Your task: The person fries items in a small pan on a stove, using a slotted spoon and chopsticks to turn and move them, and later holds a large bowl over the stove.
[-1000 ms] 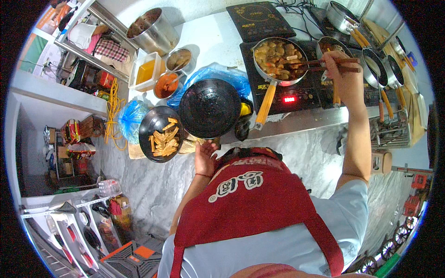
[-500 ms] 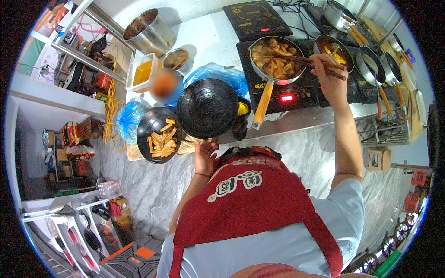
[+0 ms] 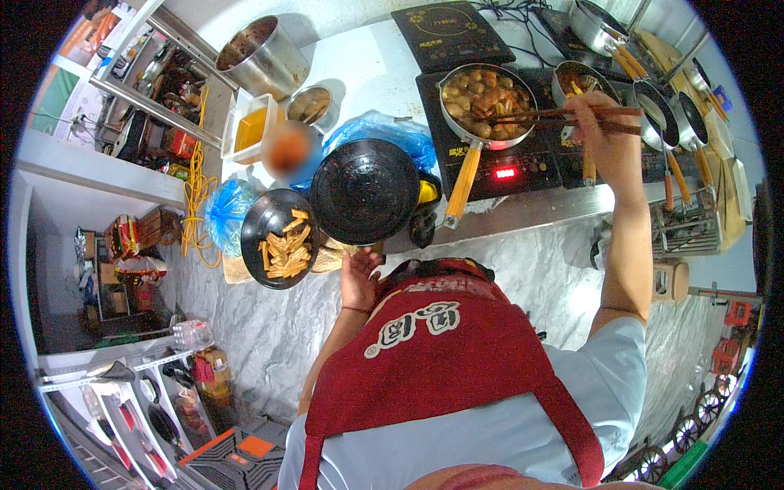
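My right hand [image 3: 600, 131] is closed round a pair of long brown chopsticks [image 3: 545, 115]. Their tips reach left into a saucepan full of chunky stew [image 3: 482, 91]; its wooden handle [image 3: 464, 184] points toward me. The saucepan stands on a black induction cooker [image 3: 449, 167] with a lit red display. Low at the counter's front edge, my left hand [image 3: 360, 273] has its fingers apart and holds nothing. Just beyond it is a round black pan-like dish [image 3: 365, 192]. To its left, a black bowl [image 3: 255, 220] contains yellowish-brown strips of food [image 3: 286, 253].
A second saucepan [image 3: 588, 167] sits right of the stew, partly behind my right hand. More pans [image 3: 653, 114] stand farther right. At the back left are a tall steel pot [image 3: 282, 65] and a white tub of yellow liquid [image 3: 233, 135]. Another induction cooker [image 3: 433, 53] lies behind.
My right hand has moved right and slightly toward me, still holding the chopsticks, which now lie flatter across the saucepan's right side. The stew's pieces have shifted. My left hand stays about where it was.
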Action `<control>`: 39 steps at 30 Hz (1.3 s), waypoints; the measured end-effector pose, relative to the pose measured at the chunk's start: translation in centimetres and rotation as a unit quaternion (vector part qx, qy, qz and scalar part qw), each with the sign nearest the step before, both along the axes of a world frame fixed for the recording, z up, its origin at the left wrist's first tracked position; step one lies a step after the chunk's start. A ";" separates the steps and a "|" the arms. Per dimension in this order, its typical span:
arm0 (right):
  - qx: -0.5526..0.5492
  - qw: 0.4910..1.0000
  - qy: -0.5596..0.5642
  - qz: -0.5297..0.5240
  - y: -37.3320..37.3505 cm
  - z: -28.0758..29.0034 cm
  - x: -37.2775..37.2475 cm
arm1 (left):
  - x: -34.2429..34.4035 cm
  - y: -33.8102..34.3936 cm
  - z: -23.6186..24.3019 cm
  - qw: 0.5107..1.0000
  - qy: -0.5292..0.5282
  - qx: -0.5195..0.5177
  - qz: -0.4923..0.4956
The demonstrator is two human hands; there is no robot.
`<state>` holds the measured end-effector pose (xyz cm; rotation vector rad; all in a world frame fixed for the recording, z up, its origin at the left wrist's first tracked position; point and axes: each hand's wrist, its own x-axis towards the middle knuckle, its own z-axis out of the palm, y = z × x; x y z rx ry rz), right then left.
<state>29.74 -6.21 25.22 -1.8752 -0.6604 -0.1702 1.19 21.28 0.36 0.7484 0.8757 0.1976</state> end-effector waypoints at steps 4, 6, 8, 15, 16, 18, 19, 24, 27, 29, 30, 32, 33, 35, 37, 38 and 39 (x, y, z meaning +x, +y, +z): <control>0.055 0.994 -0.071 -0.059 -1.3 1.5 -0.5 | 0.2 -0.3 0.6 1.000 0.006 -0.001 0.013; 0.080 0.988 -0.112 -0.068 -2.1 1.8 -0.6 | 0.1 -0.3 0.5 1.000 0.005 0.001 0.011; 0.098 0.983 -0.131 -0.088 -2.2 1.6 -1.2 | 0.1 -0.2 0.4 1.000 0.005 0.002 0.011; 0.067 0.943 -0.311 -0.096 -1.5 -4.1 -2.2 | 0.5 0.2 0.3 0.999 -0.022 0.002 0.044; -0.010 0.925 -0.367 -0.095 -1.1 -5.6 -2.3 | 0.7 0.4 0.1 0.998 -0.042 0.002 0.047; -0.037 0.930 -0.348 -0.116 0.7 -9.7 -2.9 | 1.3 0.8 0.1 0.996 -0.074 -0.002 0.048; -0.054 0.951 -0.292 -0.089 1.4 -11.6 -3.3 | 1.6 0.9 0.4 0.995 -0.086 -0.006 0.051; -0.187 0.931 -0.313 -0.017 2.1 -15.8 -2.2 | 3.3 1.2 0.1 0.997 -0.062 0.020 0.037; -0.271 0.910 -0.313 -0.016 1.7 -16.7 -1.3 | 4.2 2.0 -1.3 0.998 -0.054 -0.003 0.036; -0.288 0.905 -0.314 0.007 1.8 -16.6 -1.0 | 4.5 2.2 -1.2 0.999 -0.036 -0.003 0.039; -0.287 0.907 -0.309 0.010 1.8 -16.6 -0.6 | 4.7 2.2 -0.6 0.998 -0.033 -0.004 0.047; -0.305 0.910 -0.281 -0.001 1.9 -16.5 -0.5 | 4.9 1.9 0.5 0.997 -0.029 -0.007 0.065; -0.312 0.908 -0.279 -0.008 1.7 -16.9 -0.1 | 4.7 1.7 1.6 0.997 -0.039 0.005 0.067; -0.296 0.912 -0.282 -0.011 2.0 -16.5 -0.5 | 4.2 1.3 3.8 0.995 -0.057 0.029 0.074; -0.308 0.909 -0.279 -0.035 1.8 -17.1 -0.2 | 3.7 1.3 5.7 0.992 -0.082 0.055 0.082; -0.308 0.910 -0.273 -0.045 1.8 -16.8 -0.8 | 3.3 1.3 6.7 0.990 -0.087 0.064 0.088; -0.305 0.912 -0.270 -0.055 2.1 -16.5 -1.2 | 3.0 1.4 7.6 0.988 -0.096 0.076 0.094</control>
